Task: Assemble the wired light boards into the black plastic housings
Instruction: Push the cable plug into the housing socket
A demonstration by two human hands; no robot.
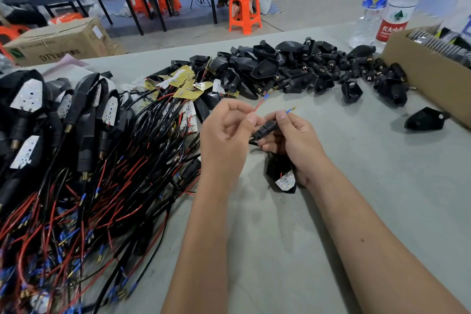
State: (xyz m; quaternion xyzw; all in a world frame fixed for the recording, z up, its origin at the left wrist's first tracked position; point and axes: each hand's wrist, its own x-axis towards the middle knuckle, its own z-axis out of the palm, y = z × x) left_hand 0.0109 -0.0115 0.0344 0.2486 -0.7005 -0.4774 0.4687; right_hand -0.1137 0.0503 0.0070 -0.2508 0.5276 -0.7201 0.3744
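A: Entry, grip state. The right hand is clenched round the stem of a black housing; its body hangs below the palm with the white light board showing at the mouth. The left hand pinches the red wire just beyond the stem's end; a blue-tipped wire pokes out beside it.

B: Handling?

A: Judged light and rigid in the shell, thin and limp in the leads. The board looks fragile at the solder joints, so the person should take hold of the stem and pull the wires by their insulation, not the terminals.

B: Surroundings, outward from that housing?

A: Left of it, a tangle of finished units with red and black leads, near enough to snag. Beyond it, loose yellow boards, then the heap of empty housings. Right of it, one stray housing touching a cardboard box. Farthest, two water bottles.
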